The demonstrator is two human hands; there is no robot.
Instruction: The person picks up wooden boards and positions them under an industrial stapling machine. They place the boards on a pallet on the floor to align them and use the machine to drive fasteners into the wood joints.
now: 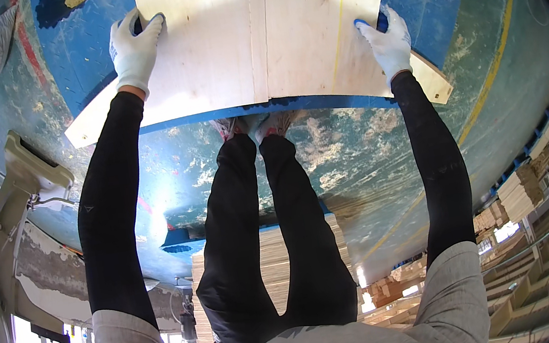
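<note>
A wide pale wooden panel (215, 46) lies in front of my feet, with a seam down its middle and a thin yellow line toward its right side. My left hand (132, 57), in a white glove with a dark blue palm, grips the panel's left edge, thumb on top. On the opposite edge, my right hand (388, 43) has a matching glove and its thumb also rests on the top face. The fingers of both hands are partly hidden at the edges. Beneath the panel, a wooden strip (98, 117) pokes out on both sides.
Blue metal plate (74, 66) surrounds the panel, with dark worn patches around fixings. The green floor (361, 138) is scuffed and carries a yellow line (495, 70). A stack of boards (336, 233) shows behind my legs. Beige machinery (29, 171) stands left; timber stacks (520, 193) stand right.
</note>
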